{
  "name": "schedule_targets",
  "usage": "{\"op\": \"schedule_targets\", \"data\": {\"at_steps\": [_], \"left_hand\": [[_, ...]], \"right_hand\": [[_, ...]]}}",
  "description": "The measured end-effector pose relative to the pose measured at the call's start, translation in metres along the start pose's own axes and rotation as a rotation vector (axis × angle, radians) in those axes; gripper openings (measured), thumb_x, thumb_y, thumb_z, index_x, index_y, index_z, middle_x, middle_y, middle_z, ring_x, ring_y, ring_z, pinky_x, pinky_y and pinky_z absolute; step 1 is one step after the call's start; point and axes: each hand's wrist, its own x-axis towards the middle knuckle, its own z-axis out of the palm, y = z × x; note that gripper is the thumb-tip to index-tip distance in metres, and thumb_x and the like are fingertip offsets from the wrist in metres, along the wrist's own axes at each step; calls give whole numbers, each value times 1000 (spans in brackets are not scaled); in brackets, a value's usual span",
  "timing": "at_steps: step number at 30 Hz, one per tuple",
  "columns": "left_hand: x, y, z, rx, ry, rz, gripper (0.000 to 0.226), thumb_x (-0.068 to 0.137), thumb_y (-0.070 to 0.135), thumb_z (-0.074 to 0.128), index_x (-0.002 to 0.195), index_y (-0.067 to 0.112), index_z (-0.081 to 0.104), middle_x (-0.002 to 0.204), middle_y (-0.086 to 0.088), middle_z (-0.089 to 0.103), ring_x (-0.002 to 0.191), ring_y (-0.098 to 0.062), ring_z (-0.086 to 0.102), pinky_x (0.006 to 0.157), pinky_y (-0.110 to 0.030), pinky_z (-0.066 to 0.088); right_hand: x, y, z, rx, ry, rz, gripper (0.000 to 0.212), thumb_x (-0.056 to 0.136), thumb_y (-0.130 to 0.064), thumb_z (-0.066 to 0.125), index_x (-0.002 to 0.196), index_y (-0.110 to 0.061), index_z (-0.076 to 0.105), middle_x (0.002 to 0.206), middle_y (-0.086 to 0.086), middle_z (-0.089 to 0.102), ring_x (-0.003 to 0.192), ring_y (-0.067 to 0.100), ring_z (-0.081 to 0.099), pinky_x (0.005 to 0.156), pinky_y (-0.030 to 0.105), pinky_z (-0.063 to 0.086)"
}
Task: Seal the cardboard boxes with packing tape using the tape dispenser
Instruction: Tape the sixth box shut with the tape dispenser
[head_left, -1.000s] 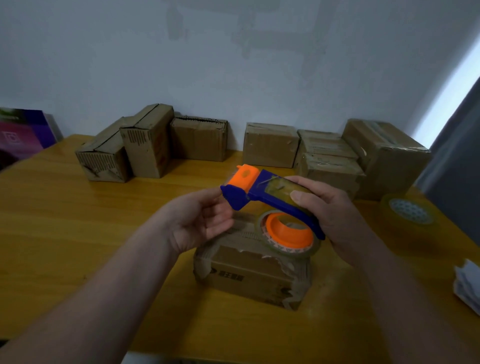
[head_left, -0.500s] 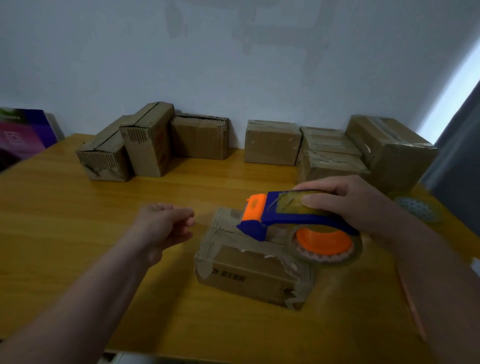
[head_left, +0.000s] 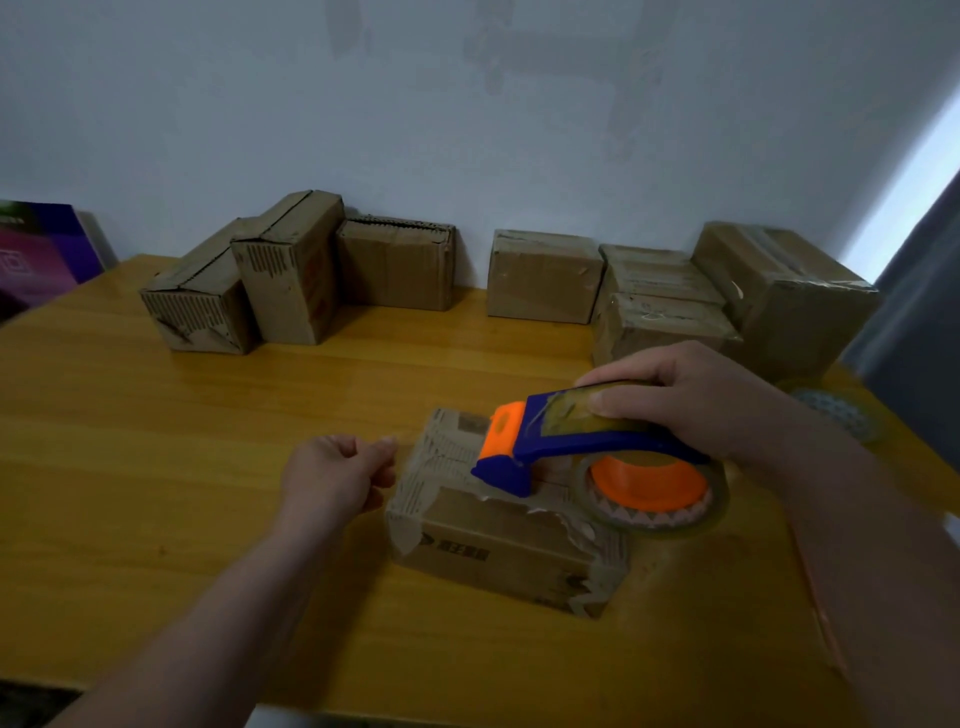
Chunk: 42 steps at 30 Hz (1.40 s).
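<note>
- One box (head_left: 483, 545) at centre of table (head_left: 156, 467); dispenser (head_left: 571, 447) nose rests on its top.
- Right hand (head_left: 696, 400) grips dispenser from above.
- Left hand (head_left: 332, 478) just left of box, fingers curled; cannot tell whether it pinches anything.

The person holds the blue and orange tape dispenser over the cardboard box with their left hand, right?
No, the right hand holds the blue and orange tape dispenser over the cardboard box, as the head view shows. The left hand is beside it.

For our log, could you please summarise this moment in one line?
right hand grips tape dispenser on near box | left hand curled beside box
</note>
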Motion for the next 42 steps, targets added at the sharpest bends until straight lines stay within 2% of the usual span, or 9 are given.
{"op": "schedule_targets", "data": {"at_steps": [12,19,23,25,27,30,34,38,42], "left_hand": [[5,-2,3,456,-147,192,37,92,28,57,60,9,57,62,-9,60,60,-20,52,57,-31,36],[7,11,-2,845,-125,334,35,93,41,53,68,17,61,66,-1,62,65,-17,59,57,-31,45],[6,3,-8,987,-171,297,13,89,32,59,93,20,65,91,2,67,82,-15,61,73,-33,54],[4,3,-10,841,-95,334,18,92,28,57,103,19,67,100,0,69,88,-15,62,77,-31,52],[-4,12,-9,448,-69,292,26,96,25,50,119,19,62,113,-1,66,98,-13,60,85,-32,50],[-20,25,0,-25,-289,93,42,96,19,47,138,25,44,135,4,53,114,-12,52,90,-27,45],[-31,14,9,45,-398,120,67,92,10,53,149,25,22,147,9,37,106,1,48,72,-13,43],[-35,4,6,87,-426,99,70,92,23,57,150,26,18,140,12,41,94,9,49,61,-1,42],[-36,3,-1,131,-490,119,66,87,42,56,145,37,25,130,20,45,103,9,47,76,-4,40]], "right_hand": [[0,1,3,22,41,-21,16,87,-32,61,99,-34,71,87,-14,67,76,3,62,69,22,45],[-1,1,4,6,51,-29,15,88,-32,60,99,-33,71,87,-12,67,76,4,61,68,22,45],[-1,1,4,18,56,-23,15,89,-33,61,100,-33,71,88,-12,67,76,4,61,66,21,44],[-1,1,4,26,55,-19,15,88,-33,61,100,-33,71,88,-12,67,76,5,62,67,22,45],[-2,3,4,22,58,-24,15,88,-33,61,99,-34,71,87,-13,67,75,4,62,67,21,44],[-1,3,4,34,59,-24,14,88,-32,61,98,-34,71,86,-14,67,75,3,61,67,22,43],[0,5,4,56,71,-25,14,88,-32,62,97,-34,72,85,-14,67,76,4,62,70,24,44],[1,4,6,50,70,-38,14,88,-31,61,97,-34,72,85,-14,67,75,3,61,71,25,46],[3,1,7,38,55,-44,12,88,-31,61,95,-35,70,84,-14,66,73,3,61,68,23,44]]}}
